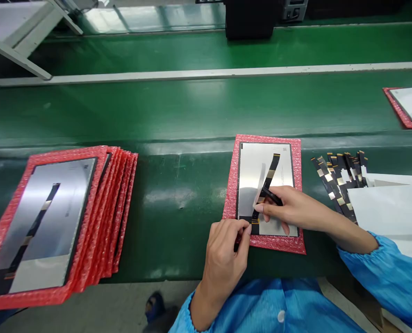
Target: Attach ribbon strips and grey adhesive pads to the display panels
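A silver display panel lies on a red bubble-wrap sheet on the green bench. A black flex cable with gold pads runs diagonally across the panel. My right hand pinches the cable near its lower part, where a clear film strip lifts off it. My left hand presses the lower left corner of the panel, thumb and finger closed at the cable's lower end.
A fanned stack of red bubble-wrap sheets with panels lies at the left. Several loose flex cables and white sheets lie at the right. Another wrapped panel sits on the green conveyor far right.
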Tool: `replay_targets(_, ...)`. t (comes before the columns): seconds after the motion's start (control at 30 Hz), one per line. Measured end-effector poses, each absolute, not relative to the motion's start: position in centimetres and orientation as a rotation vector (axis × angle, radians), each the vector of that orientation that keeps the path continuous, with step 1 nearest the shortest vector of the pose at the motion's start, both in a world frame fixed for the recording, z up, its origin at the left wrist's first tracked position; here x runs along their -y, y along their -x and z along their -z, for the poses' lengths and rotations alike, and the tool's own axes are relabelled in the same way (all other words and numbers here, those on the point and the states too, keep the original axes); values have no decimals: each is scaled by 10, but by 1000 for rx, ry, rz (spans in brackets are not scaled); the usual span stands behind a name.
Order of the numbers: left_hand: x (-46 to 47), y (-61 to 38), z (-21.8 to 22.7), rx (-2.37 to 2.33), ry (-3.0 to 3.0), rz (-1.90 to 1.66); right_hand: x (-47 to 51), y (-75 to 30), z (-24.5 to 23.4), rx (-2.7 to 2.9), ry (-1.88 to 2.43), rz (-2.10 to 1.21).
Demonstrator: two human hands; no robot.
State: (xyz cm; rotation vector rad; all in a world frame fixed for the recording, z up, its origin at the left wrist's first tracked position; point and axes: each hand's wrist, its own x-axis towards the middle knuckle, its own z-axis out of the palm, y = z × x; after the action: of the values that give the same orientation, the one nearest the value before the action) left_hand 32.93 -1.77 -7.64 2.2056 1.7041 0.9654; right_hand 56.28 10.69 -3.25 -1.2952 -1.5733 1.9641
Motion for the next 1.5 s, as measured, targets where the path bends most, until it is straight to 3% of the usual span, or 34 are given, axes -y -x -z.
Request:
replay_targets(0.13,12,-325,71,-1538,-2101,-1101,-108,-563,30,1598,1312,-1967)
replay_targets(0.53,15,-328,70,-1552,-1965,-1115,-116,-559,16,1793,1509,-2038)
replay_targets(1.5,14,-322,73,-1499,-2053,-1085,-115,-558,16,1801,1522,-2042)
